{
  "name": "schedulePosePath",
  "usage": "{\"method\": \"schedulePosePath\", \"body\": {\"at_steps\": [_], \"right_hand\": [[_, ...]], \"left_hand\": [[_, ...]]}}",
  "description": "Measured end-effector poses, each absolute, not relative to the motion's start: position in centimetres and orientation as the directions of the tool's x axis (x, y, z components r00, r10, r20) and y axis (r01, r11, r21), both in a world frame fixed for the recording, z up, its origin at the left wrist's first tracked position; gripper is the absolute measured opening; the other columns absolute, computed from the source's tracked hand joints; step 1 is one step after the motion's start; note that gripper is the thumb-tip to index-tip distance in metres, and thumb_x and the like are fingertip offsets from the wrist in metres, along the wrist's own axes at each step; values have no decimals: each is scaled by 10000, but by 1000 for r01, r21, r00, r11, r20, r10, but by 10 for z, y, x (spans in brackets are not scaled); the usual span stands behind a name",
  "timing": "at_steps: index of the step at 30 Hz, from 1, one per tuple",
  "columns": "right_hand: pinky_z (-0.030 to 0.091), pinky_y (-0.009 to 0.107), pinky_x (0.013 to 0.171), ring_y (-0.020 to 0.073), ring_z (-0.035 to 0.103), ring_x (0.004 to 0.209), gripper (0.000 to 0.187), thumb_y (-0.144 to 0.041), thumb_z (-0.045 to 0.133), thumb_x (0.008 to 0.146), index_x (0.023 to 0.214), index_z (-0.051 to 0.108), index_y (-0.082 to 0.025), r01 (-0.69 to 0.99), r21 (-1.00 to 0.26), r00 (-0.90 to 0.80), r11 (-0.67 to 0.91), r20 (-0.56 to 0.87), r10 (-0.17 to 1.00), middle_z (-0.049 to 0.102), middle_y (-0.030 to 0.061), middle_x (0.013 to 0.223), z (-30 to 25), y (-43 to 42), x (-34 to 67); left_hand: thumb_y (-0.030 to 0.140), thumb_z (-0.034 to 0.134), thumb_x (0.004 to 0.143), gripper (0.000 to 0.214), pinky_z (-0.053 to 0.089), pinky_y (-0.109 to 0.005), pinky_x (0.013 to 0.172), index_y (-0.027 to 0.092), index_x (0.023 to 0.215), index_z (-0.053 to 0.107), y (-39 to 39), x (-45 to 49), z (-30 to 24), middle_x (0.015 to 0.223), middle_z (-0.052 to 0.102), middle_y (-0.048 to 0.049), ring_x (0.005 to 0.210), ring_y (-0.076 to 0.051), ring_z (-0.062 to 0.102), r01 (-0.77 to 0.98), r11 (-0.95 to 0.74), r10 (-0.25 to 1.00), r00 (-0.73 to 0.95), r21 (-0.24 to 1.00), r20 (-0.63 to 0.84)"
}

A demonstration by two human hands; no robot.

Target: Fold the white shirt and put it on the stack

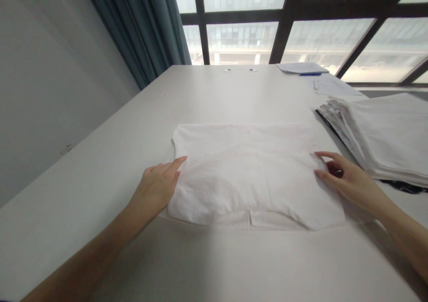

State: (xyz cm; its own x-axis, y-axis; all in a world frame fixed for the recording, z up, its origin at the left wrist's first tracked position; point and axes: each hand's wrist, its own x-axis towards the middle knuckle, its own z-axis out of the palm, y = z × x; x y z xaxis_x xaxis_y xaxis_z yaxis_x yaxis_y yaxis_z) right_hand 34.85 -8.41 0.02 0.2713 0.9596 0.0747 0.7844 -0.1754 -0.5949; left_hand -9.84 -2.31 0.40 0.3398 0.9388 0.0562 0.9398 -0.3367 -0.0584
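A white shirt lies folded into a wide rectangle on the white table. Its curved neckline, with a small label-like strip by it, faces me. My left hand rests on the shirt's left edge, index finger stretched out and thumb slightly apart from it. At the right edge, my right hand touches the cloth with its index finger and thumb tips spread apart, other fingers curled below. Both hands show no closed grip on the cloth. What lies under the right fingers is partly hidden.
A stack of folded white cloth with something black beneath it lies at the right. Paper sheets and a blue pen are at the table's far right. Beyond are a blue curtain and windows; a grey wall stands left.
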Motion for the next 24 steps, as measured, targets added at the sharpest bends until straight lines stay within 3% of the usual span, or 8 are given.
{"method": "schedulePosePath", "body": {"at_steps": [7,14,22,24], "right_hand": [[468,348,651,197,576,661,575,-588,581,780,1249,579,-256,743,-649,395,-166,224,891,605,43,879,-5,-84,335],[470,340,622,203,580,641,617,-592,568,735,1230,595,-224,769,-615,347,-173,174,922,622,45,836,-7,-81,343],[462,270,559,216,613,778,639,-497,648,679,1267,581,-255,629,-716,342,-302,-95,935,656,110,1092,6,-57,361],[430,242,506,201,592,756,667,-455,675,686,1310,555,-253,576,-754,358,-315,-113,927,660,112,1053,9,-41,365]], "left_hand": [[138,318,956,495,415,-407,870,204,1433,435,-25,-105,-4,1041,700,-104,897,-260,623,905,-397,911,409,-151,61],[157,333,948,484,382,-464,969,181,1404,493,-26,-99,-4,985,676,-106,926,-275,618,931,-335,929,352,-146,114],[300,375,938,487,462,-433,938,160,1393,479,-5,-107,-5,1130,559,-121,1023,-268,597,956,-236,970,220,175,107],[303,371,936,508,462,-434,951,145,1413,440,-2,-111,-7,1179,546,-130,1049,-269,586,941,-269,960,246,204,131]]}}
